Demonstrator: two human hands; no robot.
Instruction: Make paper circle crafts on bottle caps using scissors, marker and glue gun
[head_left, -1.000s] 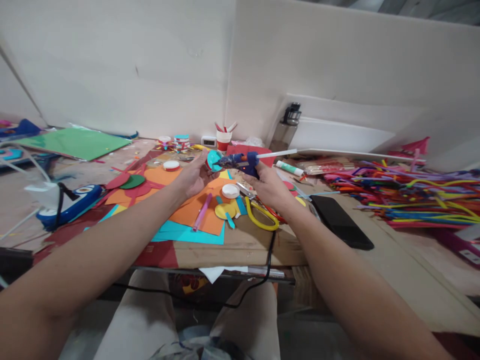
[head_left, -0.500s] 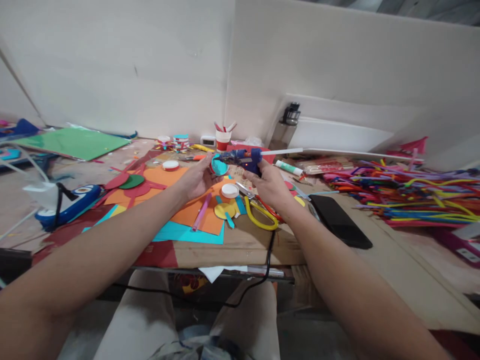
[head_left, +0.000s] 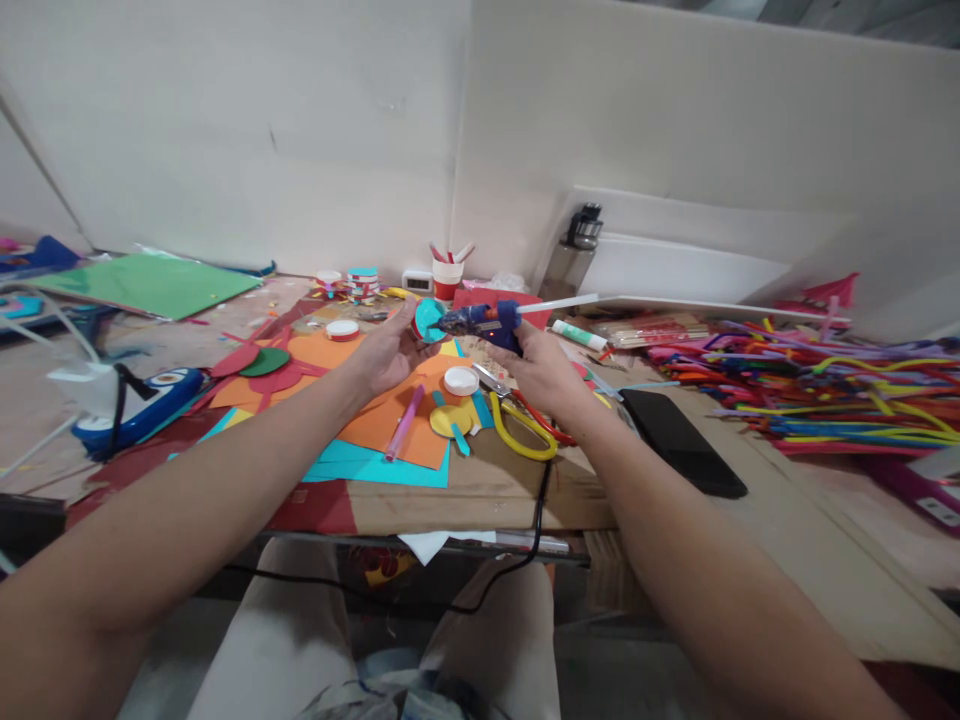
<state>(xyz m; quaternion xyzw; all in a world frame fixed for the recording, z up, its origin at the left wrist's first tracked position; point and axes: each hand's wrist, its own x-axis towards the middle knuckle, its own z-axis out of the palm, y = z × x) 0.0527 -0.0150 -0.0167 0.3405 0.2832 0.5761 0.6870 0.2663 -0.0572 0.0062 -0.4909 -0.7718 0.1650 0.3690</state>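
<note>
My left hand (head_left: 395, 350) grips a small round lid (head_left: 430, 319) with a turquoise face and a red edge, raised above the table. My right hand (head_left: 534, 358) is wrapped round a dark blue glue gun (head_left: 496, 322), with a white glue stick (head_left: 559, 303) jutting from its back. The gun's nozzle end is at the turquoise face; whether it touches I cannot tell. Below the hands lie a white lid (head_left: 461, 380), scissors (head_left: 524, 428) with yellow and red handles, a yellow paper disc (head_left: 448, 421) and a pink pen (head_left: 405, 424).
Orange paper (head_left: 397, 432) and turquoise paper (head_left: 375, 467) cover the table's middle. A black phone (head_left: 682, 442) and a heap of pipe cleaners (head_left: 817, 385) lie on the right. At the back stand a cup of pens (head_left: 448, 279) and a bottle (head_left: 571, 255). A black cord (head_left: 538, 510) hangs over the front edge.
The turquoise lid has turned and risen slightly, so its face shows more fully. The glue gun's tip has shifted a little left and down onto or close over it.
</note>
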